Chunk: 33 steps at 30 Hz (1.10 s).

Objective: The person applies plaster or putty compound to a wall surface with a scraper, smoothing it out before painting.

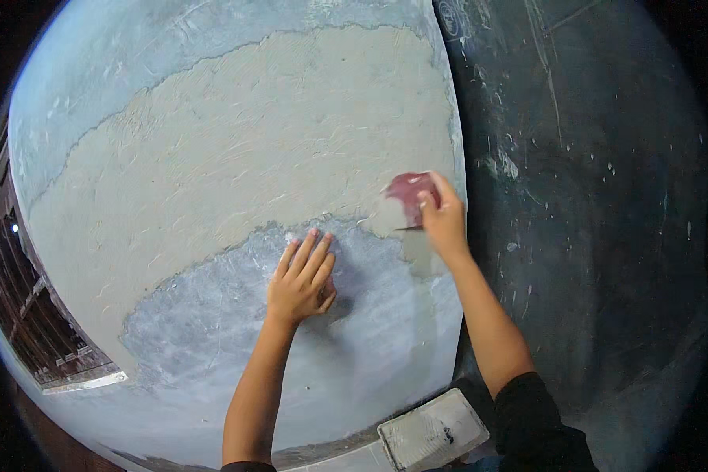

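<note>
My right hand (442, 216) grips a dark red flat putty scraper (411, 195) near the wall's right edge. Pale putty sits on the scraper's left side, which is slightly blurred. Fingers stretched out, my left hand (300, 279) rests against the bare blue-grey part of the wall (212, 303). A pinkish patch shows beside its palm, and I cannot make out what it is. Above both hands spreads a broad, rough coat of grey-beige putty (275, 134). A short putty strip (419, 253) runs down below the scraper.
A white, putty-smeared rectangular container (434, 431) is at the bottom, near the wall's foot. On the left is a dark barred window (31, 291) with a pale sill. A dark, paint-spattered surface (590, 236) lies beyond the wall's right edge.
</note>
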Motion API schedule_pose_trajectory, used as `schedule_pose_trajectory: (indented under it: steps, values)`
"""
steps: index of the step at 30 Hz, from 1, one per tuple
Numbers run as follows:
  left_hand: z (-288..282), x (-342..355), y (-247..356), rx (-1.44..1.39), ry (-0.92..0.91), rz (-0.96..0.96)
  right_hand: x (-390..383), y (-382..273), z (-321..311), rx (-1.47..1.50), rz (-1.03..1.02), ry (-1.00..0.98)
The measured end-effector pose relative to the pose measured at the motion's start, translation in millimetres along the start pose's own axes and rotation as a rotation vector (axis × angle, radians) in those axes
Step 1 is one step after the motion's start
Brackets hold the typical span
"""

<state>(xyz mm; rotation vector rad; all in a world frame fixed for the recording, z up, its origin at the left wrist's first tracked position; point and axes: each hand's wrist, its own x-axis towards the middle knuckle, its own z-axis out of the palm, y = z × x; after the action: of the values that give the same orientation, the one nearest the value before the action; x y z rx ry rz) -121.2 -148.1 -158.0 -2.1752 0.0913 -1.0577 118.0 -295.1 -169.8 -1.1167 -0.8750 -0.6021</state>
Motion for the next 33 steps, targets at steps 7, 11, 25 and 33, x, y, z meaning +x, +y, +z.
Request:
schedule_pose_trajectory:
  steps: [7,11,25,33]
  values:
    - [-3,-2,-4,-0.006,-0.003,-0.012,-16,-11,4,0.110,0.100,-0.066]
    - [-2,2,0,-0.018,0.008,-0.005,-5,3,-9,-0.014,0.053,0.153]
    - [-4,-2,-1,-0.029,0.011,0.001,-5,-20,-5,0.112,0.046,0.018]
    - [-6,-1,-3,-0.031,0.000,-0.014,10,-14,-10,0.109,0.076,0.153]
